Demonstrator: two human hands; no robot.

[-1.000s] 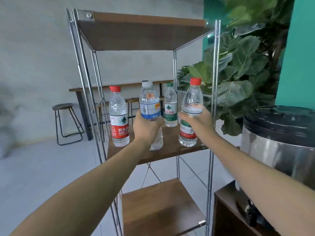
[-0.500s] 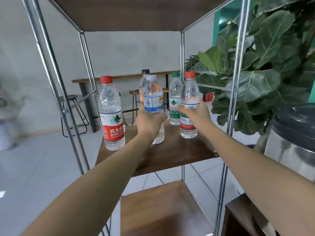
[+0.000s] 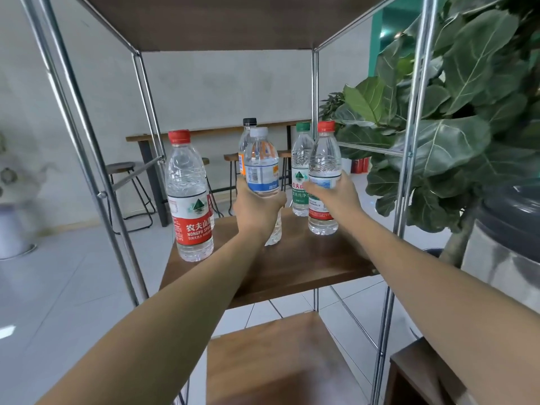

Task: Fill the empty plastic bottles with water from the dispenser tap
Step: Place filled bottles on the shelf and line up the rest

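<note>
Both hands are gripping upright bottles: left hand (image 3: pixel 257 209) wrapping the clear blue-labelled plastic bottle (image 3: pixel 261 171), right hand (image 3: pixel 336 197) the red-capped one (image 3: pixel 325 159); steel dispenser (image 3: pixel 508 244) sitting at 3 o'clock.

head view | forward, slightly down | close to shelf (image 3: pixel 292 267) | arms reaching in
</note>
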